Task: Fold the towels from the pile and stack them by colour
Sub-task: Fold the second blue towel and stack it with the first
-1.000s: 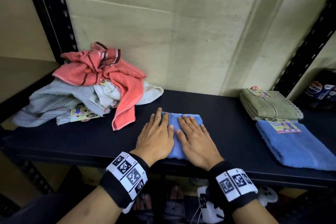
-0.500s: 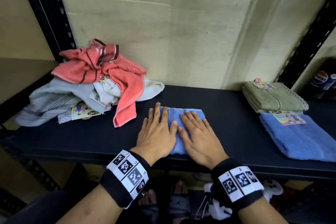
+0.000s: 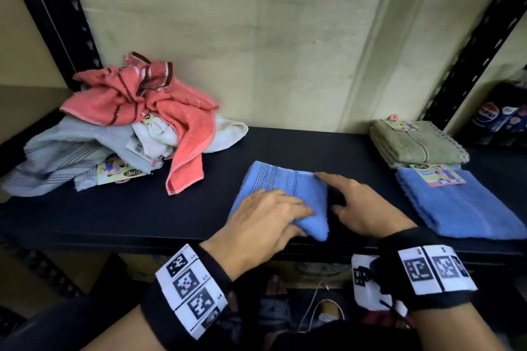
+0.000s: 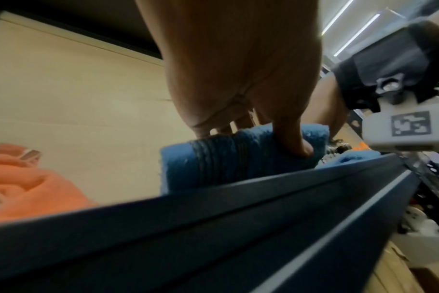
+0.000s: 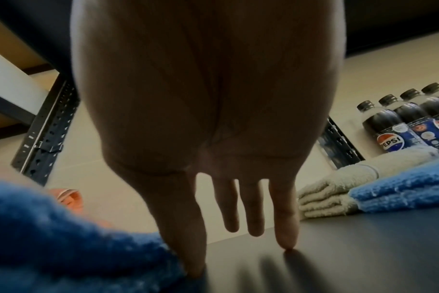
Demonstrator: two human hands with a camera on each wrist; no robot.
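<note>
The small folded blue towel (image 3: 281, 194) lies at the front of the dark shelf (image 3: 114, 208), between the loose pile (image 3: 128, 128) on the left and the flat blue towel (image 3: 462, 205) on the right, which lies just in front of the folded green towel (image 3: 416, 142). The left hand (image 3: 265, 216) pinches its near right corner, thumb under and fingers on top, while the right hand (image 3: 362, 205) rests beside it with fingers straight and slightly apart, fingertips on the shelf. To do this well, I judge the right hand should slide under the free edge so both hands lift the bundle level, keeping the folds shut, and set it squarely onto the blue one, edges aligned.
</note>
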